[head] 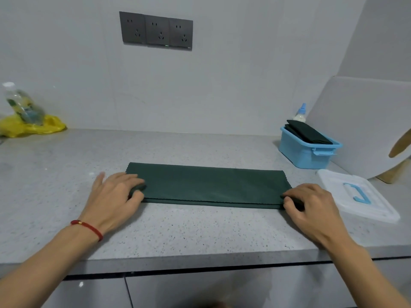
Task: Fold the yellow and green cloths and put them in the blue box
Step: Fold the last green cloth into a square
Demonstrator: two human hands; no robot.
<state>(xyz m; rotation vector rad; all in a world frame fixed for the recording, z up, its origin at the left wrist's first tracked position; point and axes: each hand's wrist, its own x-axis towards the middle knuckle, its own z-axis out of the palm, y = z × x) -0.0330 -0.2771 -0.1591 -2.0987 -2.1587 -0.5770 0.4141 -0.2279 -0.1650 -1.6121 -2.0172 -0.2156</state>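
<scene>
A dark green cloth (209, 184) lies folded into a long strip on the grey speckled counter (178, 230). My left hand (113, 196) pinches its near left corner, and my right hand (311, 203) pinches its near right corner. At the back right stands the blue box (309, 152), open, with a dark folded cloth (308, 134) sticking out of it. No yellow cloth can be made out.
The box's clear lid (358, 196) with a blue handle lies right of my right hand. A small bottle (300, 113) stands behind the box. A yellow plastic bag (29, 127) with a plastic bottle (22, 105) sits far left. The counter's front edge runs just below my wrists.
</scene>
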